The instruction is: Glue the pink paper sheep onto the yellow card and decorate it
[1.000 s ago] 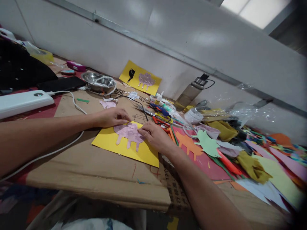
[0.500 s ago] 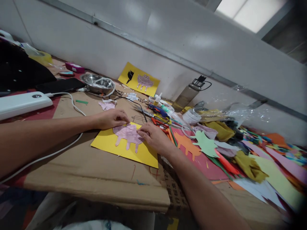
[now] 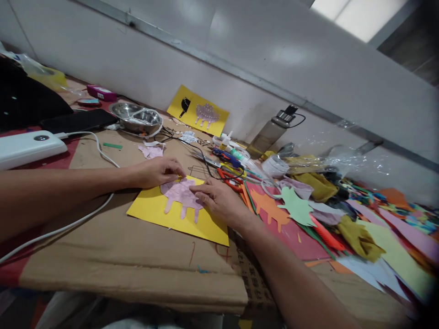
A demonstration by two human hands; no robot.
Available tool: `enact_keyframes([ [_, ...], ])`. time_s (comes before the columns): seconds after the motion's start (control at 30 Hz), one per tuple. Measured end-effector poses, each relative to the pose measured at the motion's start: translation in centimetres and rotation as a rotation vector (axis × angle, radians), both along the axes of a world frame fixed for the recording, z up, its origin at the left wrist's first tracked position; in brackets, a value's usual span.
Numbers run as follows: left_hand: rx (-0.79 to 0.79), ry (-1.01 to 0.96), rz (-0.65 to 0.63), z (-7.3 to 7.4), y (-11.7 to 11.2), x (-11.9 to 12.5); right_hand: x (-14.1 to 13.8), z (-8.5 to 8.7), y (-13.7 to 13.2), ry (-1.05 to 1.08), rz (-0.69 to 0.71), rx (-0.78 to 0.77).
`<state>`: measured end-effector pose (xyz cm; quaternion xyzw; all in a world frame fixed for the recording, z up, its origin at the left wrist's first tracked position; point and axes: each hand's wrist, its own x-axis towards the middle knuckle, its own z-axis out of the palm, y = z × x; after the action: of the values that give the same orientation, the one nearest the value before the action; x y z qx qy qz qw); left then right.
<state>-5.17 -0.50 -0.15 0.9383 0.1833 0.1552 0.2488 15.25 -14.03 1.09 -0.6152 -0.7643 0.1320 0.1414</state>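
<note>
On the cardboard-covered table lies a yellow card, and flat on it is a lilac fabric cutout with a scalloped top and several leg-like strips below. My left hand rests at the cutout's upper left, fingers bent and pinched at its top edge; the fingertips partly hide what they grip. From the right, my right hand lies over the cutout's right side, with its index finger stretched across the fabric and the thumb apart. A finished-looking yellow card with a black shape and a beaded lilac shape leans against the wall.
Behind the hands sit a metal bowl, a glue gun, scissors and a bottle. Orange and green cutouts lie right, beside fabric scraps. A white power bank with a cable is at left.
My right index finger has slid leftward across the cutout and lies flatter on it. The left hand stays at the top edge. The camera view has shifted slightly.
</note>
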Motion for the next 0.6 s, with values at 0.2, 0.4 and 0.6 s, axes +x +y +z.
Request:
enact_keyframes([
  [0.2, -0.002, 0.005, -0.015, 0.13, -0.21, -0.03, -0.22, 0.16, -0.33, -0.014, -0.008, 0.032],
  [0.4, -0.005, -0.009, 0.001, 0.09, -0.46, -0.01, -0.50, -0.04, -0.61, 0.027, -0.030, 0.180],
  [0.6, -0.014, -0.037, 0.041, 0.17, -0.46, -0.07, -0.60, -0.50, -0.35, -0.015, 0.040, 0.153],
])
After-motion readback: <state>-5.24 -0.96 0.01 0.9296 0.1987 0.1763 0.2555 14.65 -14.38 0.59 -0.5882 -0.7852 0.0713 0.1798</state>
